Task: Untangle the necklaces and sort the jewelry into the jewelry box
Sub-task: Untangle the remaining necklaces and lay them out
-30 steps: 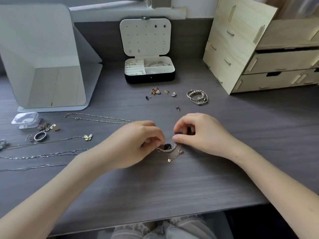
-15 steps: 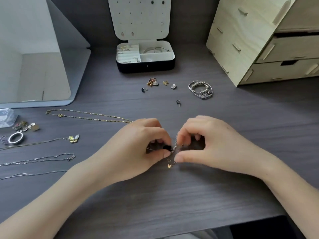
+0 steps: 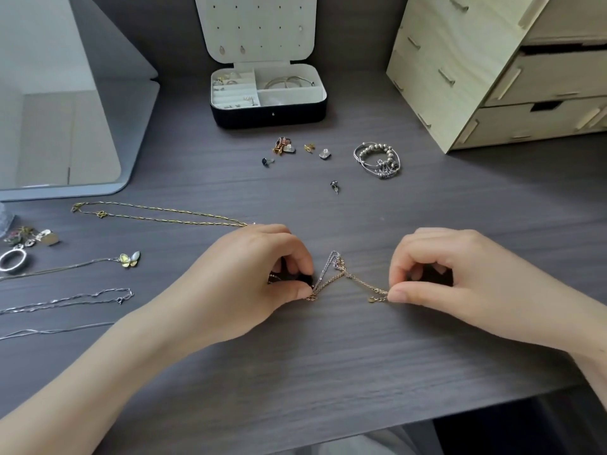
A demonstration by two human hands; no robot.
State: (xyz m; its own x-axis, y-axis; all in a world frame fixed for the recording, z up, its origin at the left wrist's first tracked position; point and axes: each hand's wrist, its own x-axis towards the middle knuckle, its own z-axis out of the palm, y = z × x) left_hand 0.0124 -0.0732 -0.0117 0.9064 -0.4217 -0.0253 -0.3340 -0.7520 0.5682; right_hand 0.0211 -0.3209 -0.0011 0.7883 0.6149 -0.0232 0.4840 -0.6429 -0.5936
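A tangle of thin gold and silver chains (image 3: 338,274) is stretched between my hands just above the dark desk. My left hand (image 3: 259,277) pinches one end together with a small dark stone. My right hand (image 3: 460,280) pinches the gold chain's end near its clasp. The black jewelry box (image 3: 269,111) stands open at the back, with rings and bangles in its cream compartments and earrings on its lid. Straightened necklaces lie at the left: a gold chain (image 3: 157,213), a butterfly pendant (image 3: 129,259) and two silver chains (image 3: 69,300).
Loose earrings (image 3: 289,149) and beaded silver bracelets (image 3: 377,159) lie in front of the box. A wooden drawer unit (image 3: 492,77) stands at the right. A grey folding mirror (image 3: 65,110) is at the left, with charms and a ring (image 3: 13,261) below it.
My hands have moved apart, the right one pulling to the right, so the bunched chains now stretch out between them. The camera has tilted down and closer.
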